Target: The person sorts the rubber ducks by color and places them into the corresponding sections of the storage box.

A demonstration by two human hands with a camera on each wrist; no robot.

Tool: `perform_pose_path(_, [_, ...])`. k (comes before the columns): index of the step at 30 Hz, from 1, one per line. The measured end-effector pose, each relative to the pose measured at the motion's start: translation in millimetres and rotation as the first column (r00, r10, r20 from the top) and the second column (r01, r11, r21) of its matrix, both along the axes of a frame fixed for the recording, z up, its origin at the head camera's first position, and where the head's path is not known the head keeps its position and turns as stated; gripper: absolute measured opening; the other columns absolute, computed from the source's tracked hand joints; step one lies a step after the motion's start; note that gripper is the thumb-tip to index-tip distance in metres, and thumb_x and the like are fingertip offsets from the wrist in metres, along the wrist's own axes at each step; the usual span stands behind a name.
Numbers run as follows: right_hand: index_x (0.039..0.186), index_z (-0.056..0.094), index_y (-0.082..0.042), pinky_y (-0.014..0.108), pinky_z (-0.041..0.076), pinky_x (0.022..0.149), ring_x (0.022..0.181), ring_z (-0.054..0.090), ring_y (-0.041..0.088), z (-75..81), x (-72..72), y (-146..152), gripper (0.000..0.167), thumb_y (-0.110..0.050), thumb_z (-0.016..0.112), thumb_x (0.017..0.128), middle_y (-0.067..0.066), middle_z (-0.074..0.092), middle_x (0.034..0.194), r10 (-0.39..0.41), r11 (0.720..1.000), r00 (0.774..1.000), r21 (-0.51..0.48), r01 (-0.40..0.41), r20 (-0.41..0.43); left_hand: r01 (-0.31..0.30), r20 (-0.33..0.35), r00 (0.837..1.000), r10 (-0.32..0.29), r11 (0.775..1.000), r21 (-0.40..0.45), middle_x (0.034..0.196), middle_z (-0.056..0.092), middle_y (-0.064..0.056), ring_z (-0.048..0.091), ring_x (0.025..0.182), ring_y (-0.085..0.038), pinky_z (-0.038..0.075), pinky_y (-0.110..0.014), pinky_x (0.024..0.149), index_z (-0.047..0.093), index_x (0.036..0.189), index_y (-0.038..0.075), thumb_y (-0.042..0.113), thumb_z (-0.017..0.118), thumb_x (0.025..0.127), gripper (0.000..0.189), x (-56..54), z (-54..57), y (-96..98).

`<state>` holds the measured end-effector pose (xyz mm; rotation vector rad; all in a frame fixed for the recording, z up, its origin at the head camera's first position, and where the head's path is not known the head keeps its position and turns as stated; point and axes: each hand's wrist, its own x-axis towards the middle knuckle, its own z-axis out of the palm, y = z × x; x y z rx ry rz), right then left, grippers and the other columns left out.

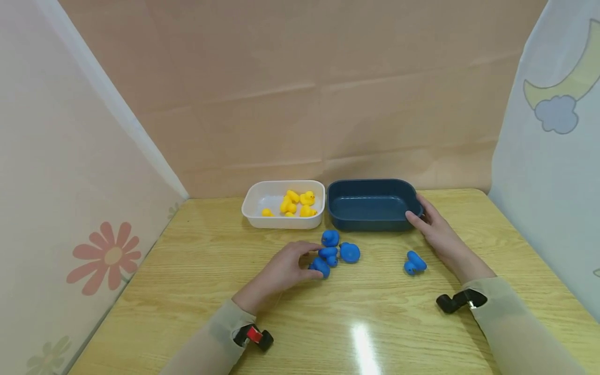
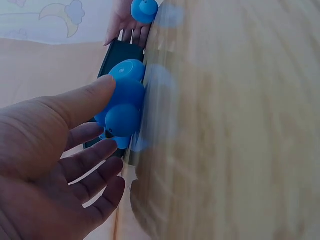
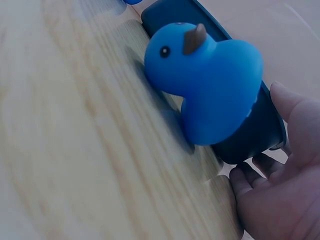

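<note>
My left hand (image 1: 283, 268) reaches around a cluster of blue toy ducks on the table, fingers spread and relaxed. Its thumb is at the nearest blue duck (image 1: 320, 267); whether they touch I cannot tell. Close by are a tilted blue duck (image 1: 329, 255), another blue duck (image 1: 330, 238) and one with its flat base showing (image 1: 350, 252). My right hand (image 1: 442, 237) holds the right end of a dark blue container (image 1: 370, 225), thumb at the front corner and fingers along the end wall. A single blue duck (image 3: 220, 87) lies on its side near that hand.
A white container (image 1: 286, 223) with several yellow ducks (image 1: 288, 204) stands just left of the dark one. Behind both rises a beige cloth backdrop (image 1: 323, 104). Patterned white sheets (image 1: 70, 156) flank the wooden table (image 1: 197, 271).
</note>
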<state>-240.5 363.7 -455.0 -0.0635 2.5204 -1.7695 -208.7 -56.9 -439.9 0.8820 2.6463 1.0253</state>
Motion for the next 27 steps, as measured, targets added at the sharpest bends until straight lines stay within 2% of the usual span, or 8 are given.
perform_pose_path(5, [0.177, -0.012, -0.026, 0.069, 0.003, 0.131, 0.166, -0.009, 0.048, -0.9, 0.1, 0.2, 0.093, -0.051, 0.054, 0.116, 0.011, -0.016, 0.183, -0.002, 1.0, 1.0, -0.004, 0.002, 0.008, -0.028, 0.055, 0.998, 0.027, 1.0, 0.006, 0.149, 0.068, -0.006, 0.063, 0.133, -0.026, 0.051, -0.046, 0.117, 0.065, 0.153, 0.006, 0.027, 0.091, 0.095, 0.067, -1.3, -2.1, -4.5])
perform_pose_path(10, [0.177, -0.011, -0.027, 0.069, 0.003, 0.131, 0.166, -0.008, 0.048, -1.0, -0.9, -0.5, 0.093, -0.05, 0.055, 0.116, 0.01, -0.016, 0.183, 0.001, 1.0, 1.0, -0.004, 0.0, 0.003, 0.006, 0.037, 0.999, -0.006, 1.0, -0.004, 0.136, 0.073, -0.002, 0.065, 0.123, -0.021, 0.054, -0.043, 0.112, 0.07, 0.144, 0.007, 0.025, 0.092, 0.094, 0.058, -3.7, -2.4, -5.8])
perform_pose_path(15, [0.177, -0.012, -0.028, 0.069, 0.002, 0.131, 0.166, -0.009, 0.048, -1.2, -1.4, -1.2, 0.093, -0.05, 0.055, 0.116, 0.01, -0.016, 0.183, 0.0, 1.0, 1.0, -0.01, 0.0, 0.01, 0.011, 0.046, 0.999, -0.011, 1.0, -0.011, 0.124, 0.073, 0.005, 0.063, 0.115, -0.017, 0.054, -0.039, 0.109, 0.074, 0.131, 0.013, 0.023, 0.094, 0.093, 0.045, -5.3, -2.9, -7.1])
perform_pose_path(23, [0.177, -0.012, -0.028, 0.069, 0.001, 0.131, 0.166, -0.01, 0.048, -0.6, -1.8, -1.6, 0.093, -0.05, 0.054, 0.116, 0.012, -0.017, 0.183, 0.007, 1.0, 1.0, -0.013, -0.006, 0.014, 0.036, 0.004, 0.999, -0.036, 0.998, -0.045, 0.119, 0.072, 0.007, 0.061, 0.113, -0.018, 0.053, -0.04, 0.106, 0.073, 0.126, 0.015, 0.02, 0.095, 0.092, 0.041, -4.7, -4.8, -9.4])
perform_pose_path(27, [0.177, -0.012, -0.027, 0.069, 0.001, 0.131, 0.166, -0.011, 0.048, -0.8, -2.9, -1.6, 0.094, -0.052, 0.054, 0.115, 0.012, -0.017, 0.183, 0.007, 1.0, 1.0, -0.011, -0.007, 0.015, 0.028, 0.012, 1.0, -0.028, 0.998, -0.049, 0.117, 0.071, 0.008, 0.061, 0.112, -0.017, 0.053, -0.04, 0.104, 0.073, 0.125, 0.015, 0.019, 0.093, 0.093, 0.038, -4.8, -4.7, -9.7])
